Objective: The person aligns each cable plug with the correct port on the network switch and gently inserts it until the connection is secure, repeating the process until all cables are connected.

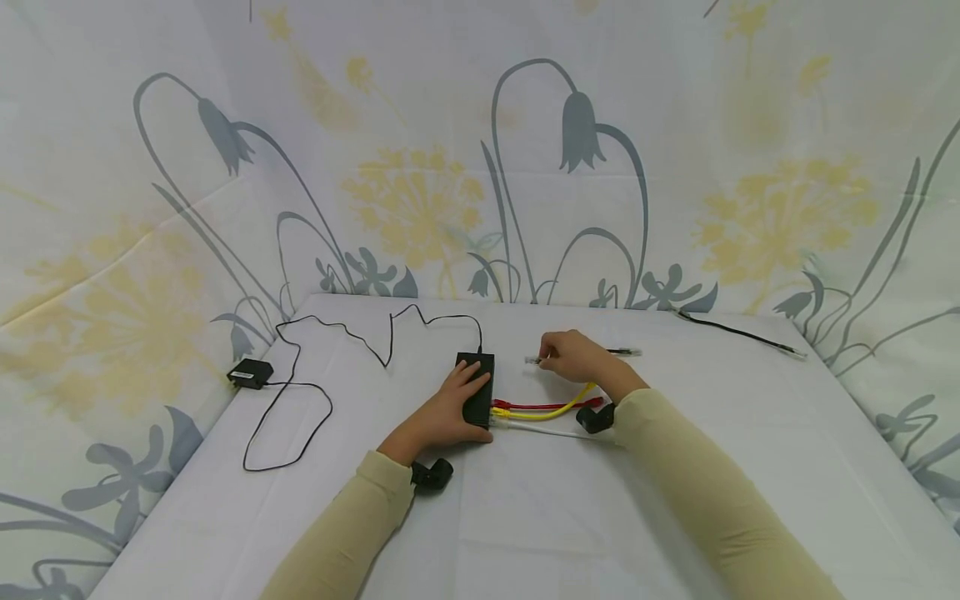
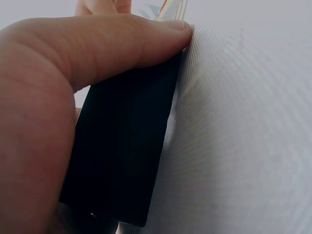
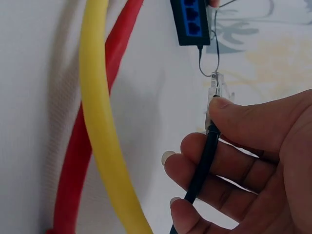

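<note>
A black network switch [image 1: 478, 392] lies on the white table, its blue ports [image 3: 191, 14] visible in the right wrist view. My left hand [image 1: 453, 404] holds it, fingers spread over the top and thumb [image 2: 131, 41] against its near end. Red [image 1: 540, 406], yellow [image 1: 551, 413] and white [image 1: 551, 430] network cables run from its right side. To the right of the switch, my right hand [image 1: 576, 358] pinches a short black network cable [image 3: 204, 158] just behind its clear plug [image 3: 214, 87]. That plug points toward the switch, apart from it.
A black power adapter [image 1: 251, 373] lies at the left edge, its thin cord [image 1: 330, 323] looping to the switch's far end. Another black network cable [image 1: 738, 331] lies at the far right. Behind the table hangs a flower-patterned cloth [image 1: 450, 167].
</note>
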`<state>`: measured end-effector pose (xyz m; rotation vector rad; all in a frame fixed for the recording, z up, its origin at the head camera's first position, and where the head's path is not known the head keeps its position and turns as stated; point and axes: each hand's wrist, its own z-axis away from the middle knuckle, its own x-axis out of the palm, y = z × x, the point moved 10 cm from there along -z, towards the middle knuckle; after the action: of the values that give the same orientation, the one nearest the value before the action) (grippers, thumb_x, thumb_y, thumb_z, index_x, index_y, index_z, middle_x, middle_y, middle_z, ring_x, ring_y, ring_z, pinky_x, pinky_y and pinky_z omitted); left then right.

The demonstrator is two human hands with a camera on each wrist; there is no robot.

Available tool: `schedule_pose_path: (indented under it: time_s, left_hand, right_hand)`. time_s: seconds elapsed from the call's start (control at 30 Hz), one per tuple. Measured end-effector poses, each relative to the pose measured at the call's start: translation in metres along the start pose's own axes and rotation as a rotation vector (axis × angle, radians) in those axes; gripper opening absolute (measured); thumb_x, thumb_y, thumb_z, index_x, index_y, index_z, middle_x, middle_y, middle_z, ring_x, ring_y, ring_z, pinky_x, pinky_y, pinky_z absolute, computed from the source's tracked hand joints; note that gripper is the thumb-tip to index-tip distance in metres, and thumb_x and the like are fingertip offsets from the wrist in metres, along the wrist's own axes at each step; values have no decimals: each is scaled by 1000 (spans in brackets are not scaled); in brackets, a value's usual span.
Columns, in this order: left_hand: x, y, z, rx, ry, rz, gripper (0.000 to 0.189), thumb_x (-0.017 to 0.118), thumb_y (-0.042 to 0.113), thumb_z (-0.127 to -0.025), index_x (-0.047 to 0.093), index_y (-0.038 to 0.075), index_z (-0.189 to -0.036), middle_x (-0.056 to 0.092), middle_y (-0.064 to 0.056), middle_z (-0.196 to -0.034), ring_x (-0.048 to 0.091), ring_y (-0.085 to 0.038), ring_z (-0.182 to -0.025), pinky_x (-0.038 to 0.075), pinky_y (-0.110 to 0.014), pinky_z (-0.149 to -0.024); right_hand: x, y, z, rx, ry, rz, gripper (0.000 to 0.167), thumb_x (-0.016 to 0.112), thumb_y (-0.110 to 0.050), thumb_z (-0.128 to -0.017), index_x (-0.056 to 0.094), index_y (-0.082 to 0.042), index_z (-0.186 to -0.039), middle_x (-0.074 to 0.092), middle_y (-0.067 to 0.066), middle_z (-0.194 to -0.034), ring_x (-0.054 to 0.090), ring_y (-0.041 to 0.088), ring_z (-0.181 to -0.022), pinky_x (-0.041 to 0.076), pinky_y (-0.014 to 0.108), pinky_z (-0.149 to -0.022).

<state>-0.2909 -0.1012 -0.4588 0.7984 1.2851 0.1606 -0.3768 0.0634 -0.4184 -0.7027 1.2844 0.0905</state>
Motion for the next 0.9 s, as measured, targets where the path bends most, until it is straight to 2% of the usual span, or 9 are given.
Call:
schedule_pose_path:
  time_s: [0.53,0.9]
  left_hand:
    - [1,-2,-1,-9,1,-7,96,80,42,-76,28,24,-154,10,4,-164,-3,-20,-152,22,-54,-118]
    - [1,-1,-2,8,10,-20,97,80,42,-76,27,23,-155,11,3,-164,-3,-21,-152,21,-53,-118]
  right_hand:
    - [19,-13,2,-32,-39,14,9,65,-20,-92,66,-12,-98,66,4,-90,55,17,-78,48,31,-73]
    - [21,-21,6,-40,-23,-47,8,65,-19,-91,69,-14,-96,68,2,-95,57,15,-83,51,34,-79]
